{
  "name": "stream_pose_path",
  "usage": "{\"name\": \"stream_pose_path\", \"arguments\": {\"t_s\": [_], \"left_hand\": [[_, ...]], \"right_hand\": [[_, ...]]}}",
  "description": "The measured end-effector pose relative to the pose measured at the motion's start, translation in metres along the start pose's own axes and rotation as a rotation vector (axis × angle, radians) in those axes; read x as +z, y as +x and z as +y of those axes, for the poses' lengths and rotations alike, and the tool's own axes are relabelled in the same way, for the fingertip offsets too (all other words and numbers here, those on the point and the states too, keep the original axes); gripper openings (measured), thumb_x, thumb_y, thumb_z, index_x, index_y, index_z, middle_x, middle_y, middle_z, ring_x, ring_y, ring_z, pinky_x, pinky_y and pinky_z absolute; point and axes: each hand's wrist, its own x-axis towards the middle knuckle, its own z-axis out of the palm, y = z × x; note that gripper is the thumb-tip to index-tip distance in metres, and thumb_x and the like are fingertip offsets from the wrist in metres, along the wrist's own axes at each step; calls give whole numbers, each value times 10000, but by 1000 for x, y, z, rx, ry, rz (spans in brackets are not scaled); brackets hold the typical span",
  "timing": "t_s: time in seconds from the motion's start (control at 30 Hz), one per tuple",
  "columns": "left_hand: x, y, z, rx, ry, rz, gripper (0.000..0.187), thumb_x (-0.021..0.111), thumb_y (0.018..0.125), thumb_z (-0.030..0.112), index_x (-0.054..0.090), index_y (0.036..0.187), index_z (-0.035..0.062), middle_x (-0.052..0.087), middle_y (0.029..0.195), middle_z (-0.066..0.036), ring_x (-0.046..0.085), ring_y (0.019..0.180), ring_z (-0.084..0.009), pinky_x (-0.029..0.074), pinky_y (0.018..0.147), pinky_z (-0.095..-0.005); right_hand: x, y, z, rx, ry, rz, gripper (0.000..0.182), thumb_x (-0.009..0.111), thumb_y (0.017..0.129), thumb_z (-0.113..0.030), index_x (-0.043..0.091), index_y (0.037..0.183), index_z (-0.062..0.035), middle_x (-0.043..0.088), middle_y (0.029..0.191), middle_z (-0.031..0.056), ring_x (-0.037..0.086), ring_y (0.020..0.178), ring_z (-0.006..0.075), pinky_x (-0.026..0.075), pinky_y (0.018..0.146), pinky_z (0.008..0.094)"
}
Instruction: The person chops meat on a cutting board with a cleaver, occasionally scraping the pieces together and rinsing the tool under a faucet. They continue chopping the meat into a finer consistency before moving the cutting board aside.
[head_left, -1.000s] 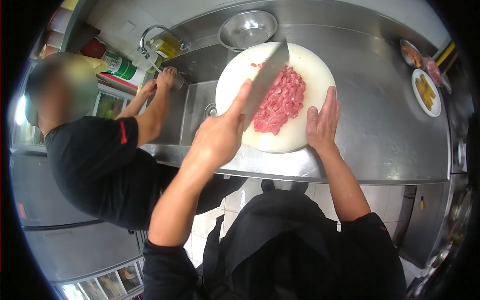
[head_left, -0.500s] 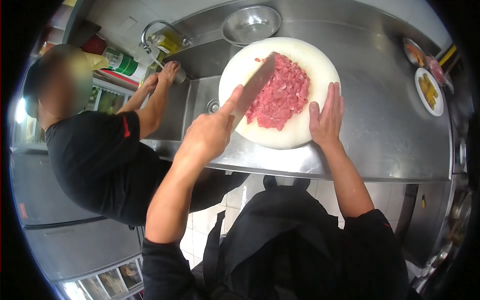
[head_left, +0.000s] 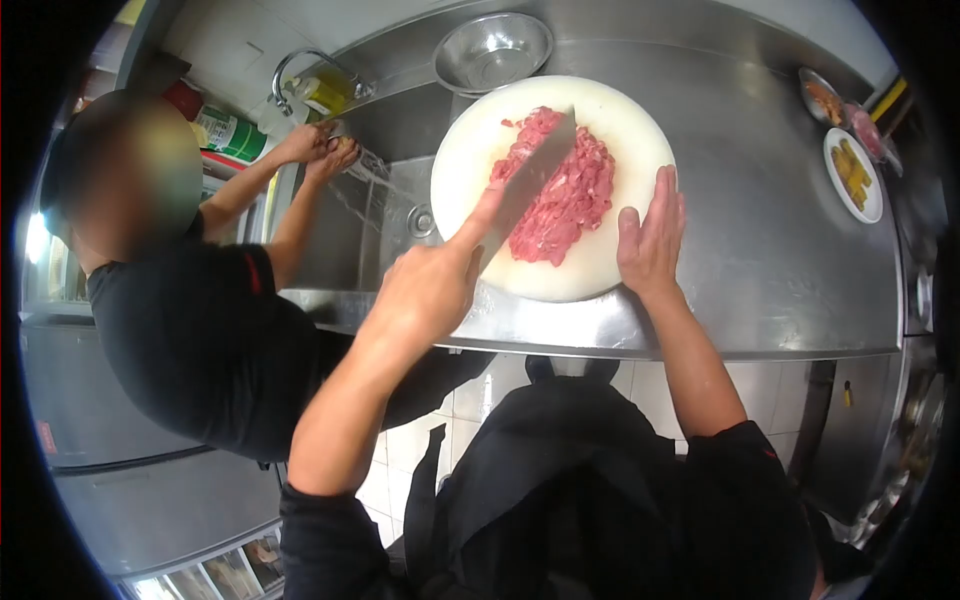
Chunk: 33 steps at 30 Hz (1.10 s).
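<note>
My left hand is closed round the handle of a cleaver, its forefinger stretched along the blade. The blade slants across a heap of chopped raw pink meat and hides part of it. Under the meat is a thick round white cutting board. At the board's right edge rests my right hand, holding nothing, with fingers stretched and thumb apart.
A metal bowl stands behind the board. To the left, a co-worker has both hands under running water at the sink. A plate of yellowish-brown pieces and a small dish of orange food sit at far right.
The cleaver has shifted right over the meat, and a strip of meat now shows left of its blade. My right hand stays on the board. The co-worker's hands have moved, and water splashes.
</note>
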Motion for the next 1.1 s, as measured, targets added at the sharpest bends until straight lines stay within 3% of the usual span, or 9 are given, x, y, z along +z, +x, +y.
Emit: {"name": "stream_pose_path", "arguments": {"t_s": [0.13,0.27,0.37,0.53,0.63,0.8,0.93,1.07,1.1], "left_hand": [[44,34,-8,-14,112,-68,650,436,999,185,168,1546,408,660,989,-326,650,984,-461,495,870,-542],[0,19,-10,112,-88,144,721,460,984,187,83,1553,421,666,1025,-307,651,989,-465,497,885,-536],[19,55,-9,-134,-51,207,701,473,974,177,150,1553,407,669,1037,-297,655,983,-456,501,890,-515],[-17,56,-12,9,-28,117,780,479,944,149,73,1561,401,641,1128,-313,640,1054,-451,484,930,-511],[15,64,-6,-135,1,183,707,466,957,155,162,1561,361,653,1123,-288,644,1047,-435,487,922,-505],[-15,52,-5,23,-67,133,655,392,978,133,166,1561,327,640,998,-368,617,1040,-495,482,931,-485],[35,77,-13,-12,161,61,620,411,992,159,180,1556,277,676,1002,-288,647,954,-467,508,880,-499],[-2,46,-4,99,-142,207,807,477,931,137,27,1565,353,658,999,-341,656,986,-459,500,901,-508],[8,49,6,-54,-137,165,774,471,938,145,71,1567,354,663,1060,-311,650,1005,-457,496,916,-513]], "right_hand": [[3,0,2,4,-11,6,850,327,995,-601,200,1509,64,247,1536,331,242,1445,443,143,1170,571],[3,0,1,15,-20,-4,851,340,990,-604,204,1509,58,255,1532,329,248,1441,446,149,1168,572],[1,0,-3,20,-28,-17,853,343,988,-607,209,1507,56,255,1532,327,249,1442,443,150,1168,574],[-2,0,-3,24,-60,-47,857,337,985,-616,225,1502,58,255,1532,329,248,1444,441,150,1169,573],[-1,2,-5,40,-37,-32,857,333,985,-616,236,1498,64,257,1531,330,245,1445,442,143,1173,568],[-2,0,-5,44,-53,-44,853,334,987,-609,240,1494,70,256,1530,333,245,1443,445,136,1177,563],[-3,1,-6,47,-58,-59,853,336,985,-610,247,1490,72,249,1531,339,236,1446,447,136,1178,559],[-3,2,-3,3,-58,-21,799,425,991,-528,246,1484,75,286,1505,332,299,1402,437,173,1158,552],[-5,1,-8,3,-51,3,787,449,990,-507,246,1483,73,315,1489,325,338,1378,420,211,1145,539]]}}
